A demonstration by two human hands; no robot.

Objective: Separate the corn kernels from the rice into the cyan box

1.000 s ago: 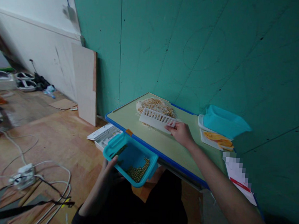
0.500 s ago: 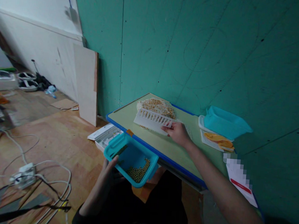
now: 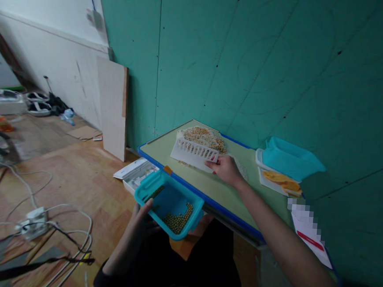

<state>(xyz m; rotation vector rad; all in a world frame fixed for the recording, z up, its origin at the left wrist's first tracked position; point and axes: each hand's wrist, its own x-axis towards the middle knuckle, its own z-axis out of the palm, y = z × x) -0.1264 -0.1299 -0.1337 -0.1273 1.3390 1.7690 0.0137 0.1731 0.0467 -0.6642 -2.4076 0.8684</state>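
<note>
My left hand (image 3: 143,215) is closed on the near left rim of a teal plastic box (image 3: 170,199), its thumb over the edge. Round yellowish beans (image 3: 177,219) lie in the box's right part, with greenish ones along its left side. The box is held just below the table's front edge. With my right hand (image 3: 224,167) I grip the right end of a white slotted plastic scraper (image 3: 190,156), tilted on the tabletop. Behind it spreads a heap of beans and pale grains (image 3: 203,138); a few beans lie in front of its lower edge.
On the table's (image 3: 240,200) right stand a teal bin (image 3: 289,159), a white tray with an orange-yellow cloth (image 3: 283,181) and a white-and-red sheet (image 3: 312,237). A green wall backs the table. A power strip (image 3: 32,224) with cables lies on the floor at left.
The scraper and my right hand have shifted very slightly to the left across the tabletop. My left hand keeps the box in place; the whole view has drifted a little.
</note>
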